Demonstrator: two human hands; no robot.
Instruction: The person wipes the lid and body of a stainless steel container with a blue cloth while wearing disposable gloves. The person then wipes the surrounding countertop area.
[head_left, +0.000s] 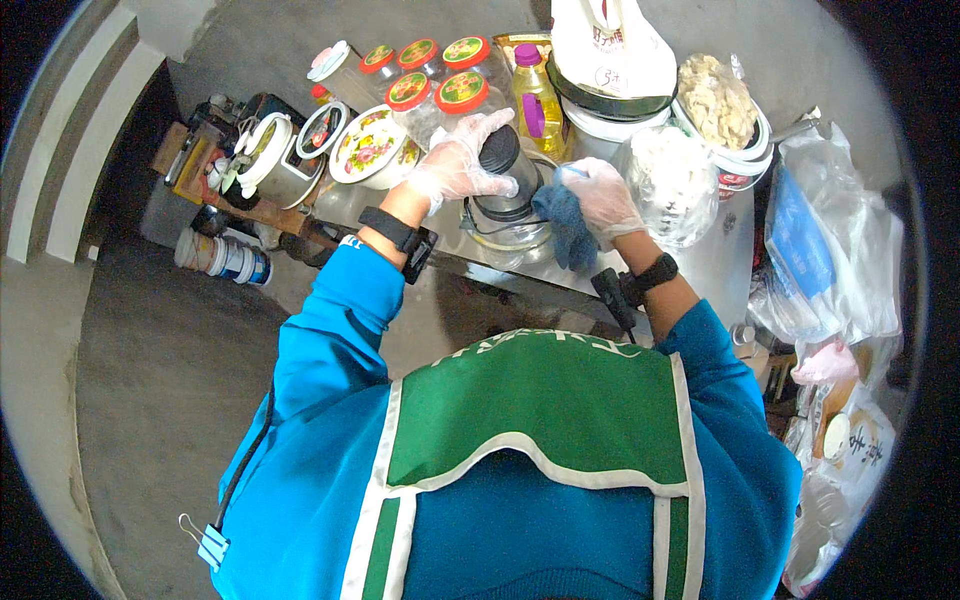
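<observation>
My left hand (469, 161), in a clear plastic glove, grips a black cylindrical appliance (506, 169) by its upper part, fingers over its ribbed top. Below the black part is a clear, rounded base (514, 244), and a cord loops around there. My right hand (596, 199), also gloved, pinches a blue cloth (568, 229) that hangs down close against the appliance's right side. Both wrists wear black straps with small devices. The exact kind of appliance cannot be told.
Clear jars with red lids (463, 91), a floral enamel pot (369, 146) and an oil bottle (538, 105) stand behind my hands. A white bag (615, 52) rests on a lidded bucket. Filled plastic bags (671, 184) crowd the right. The metal table's edge (457, 270) runs near me.
</observation>
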